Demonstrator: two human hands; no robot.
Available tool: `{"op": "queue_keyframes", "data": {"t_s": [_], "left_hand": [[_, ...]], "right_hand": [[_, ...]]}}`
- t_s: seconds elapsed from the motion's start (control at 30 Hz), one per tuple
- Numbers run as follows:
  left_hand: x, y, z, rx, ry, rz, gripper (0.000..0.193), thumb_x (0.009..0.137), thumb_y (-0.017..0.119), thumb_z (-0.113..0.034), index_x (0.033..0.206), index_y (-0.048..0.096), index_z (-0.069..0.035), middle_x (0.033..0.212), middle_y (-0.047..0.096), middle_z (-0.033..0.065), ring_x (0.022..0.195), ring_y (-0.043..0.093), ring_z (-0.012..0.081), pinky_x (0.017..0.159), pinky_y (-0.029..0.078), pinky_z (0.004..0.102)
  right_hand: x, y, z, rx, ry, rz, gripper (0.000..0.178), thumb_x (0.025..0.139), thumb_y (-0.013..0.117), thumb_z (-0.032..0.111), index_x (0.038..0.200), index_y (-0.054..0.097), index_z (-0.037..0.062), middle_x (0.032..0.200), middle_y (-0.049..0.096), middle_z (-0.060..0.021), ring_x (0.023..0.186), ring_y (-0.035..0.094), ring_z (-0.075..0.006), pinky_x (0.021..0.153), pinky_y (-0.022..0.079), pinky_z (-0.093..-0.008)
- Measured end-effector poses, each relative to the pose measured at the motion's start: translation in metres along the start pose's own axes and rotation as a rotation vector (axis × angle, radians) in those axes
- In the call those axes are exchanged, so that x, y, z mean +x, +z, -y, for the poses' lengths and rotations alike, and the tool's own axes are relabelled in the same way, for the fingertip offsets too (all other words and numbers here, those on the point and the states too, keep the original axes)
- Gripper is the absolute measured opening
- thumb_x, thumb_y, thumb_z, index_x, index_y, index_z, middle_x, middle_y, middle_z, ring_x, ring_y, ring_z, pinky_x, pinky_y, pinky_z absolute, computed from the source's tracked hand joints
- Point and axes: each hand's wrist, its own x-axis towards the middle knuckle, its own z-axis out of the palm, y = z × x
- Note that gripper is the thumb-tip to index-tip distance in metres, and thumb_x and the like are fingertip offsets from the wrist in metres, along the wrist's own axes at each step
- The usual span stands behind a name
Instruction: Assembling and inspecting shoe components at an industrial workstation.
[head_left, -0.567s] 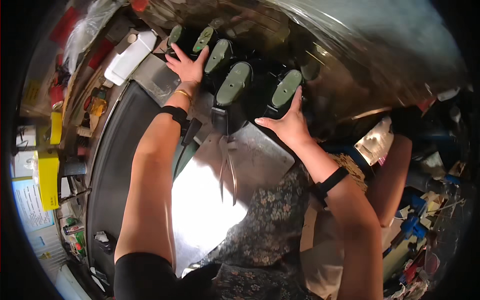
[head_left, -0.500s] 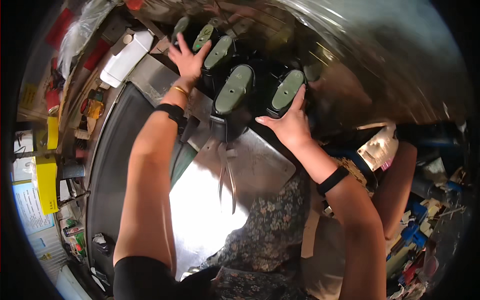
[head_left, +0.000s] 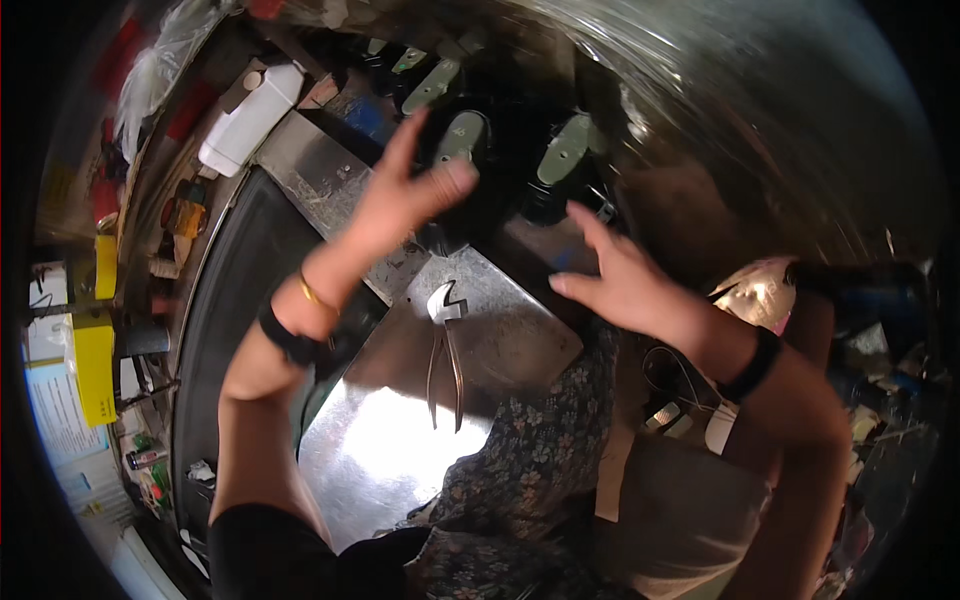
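Several dark shoe uppers with green, foot-shaped undersides turned upward stand at the far side. The middle one, an upturned shoe (head_left: 464,132), is partly covered by my left hand (head_left: 405,200), whose fingers are spread and blurred; I cannot tell whether it touches the shoe. My right hand (head_left: 635,280) hovers just nearer to me than the right-hand upturned shoe (head_left: 567,148), thumb and fingers apart and nothing between them. Metal lasting pliers (head_left: 447,345) lie on the sheet-metal plate (head_left: 520,345) in front of me, jaws pointing away.
A dark conveyor belt (head_left: 235,320) curves along the left. Beyond it are a white plastic container (head_left: 250,120) and a yellow box (head_left: 93,370). Clear plastic sheeting (head_left: 690,90) hangs at the far right, above scattered scraps. A patterned apron (head_left: 545,440) covers my lap.
Both hands have come away from the shoes they were at. My left hand has moved right and nearer, my right hand right and nearer. The pliers' jaws are now uncovered.
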Motion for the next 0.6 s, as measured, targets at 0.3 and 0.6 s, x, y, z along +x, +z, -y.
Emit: {"op": "queue_keyframes", "data": {"t_s": [0.3,0.6], "left_hand": [[-0.007,0.028,0.015,0.155,0.241,-0.168,0.069,0.079,0.078,-0.019,0.136,0.046,0.001,0.132,0.056,0.0191,0.122,0.055,0.0291,0.103,0.043,0.0345],[-0.246,0.023,-0.046,0.307,0.158,-0.033,0.067,0.084,0.07,-0.026,0.141,0.043,-0.004,0.147,0.04,0.022,0.134,0.041,0.0399,0.111,0.036,0.0435]], "right_hand": [[-0.163,-0.056,0.046,-0.239,-0.027,0.427,0.052,0.087,0.066,0.036,0.126,0.057,0.0029,0.115,0.064,-0.0206,0.106,0.06,-0.0379,0.092,0.048,-0.0429],[-0.297,-0.01,-0.076,-0.666,0.335,-0.39,0.038,0.086,0.062,0.034,0.122,0.065,0.0207,0.154,0.036,-0.0013,0.147,0.02,-0.0318,0.103,0.017,-0.0768]]}}
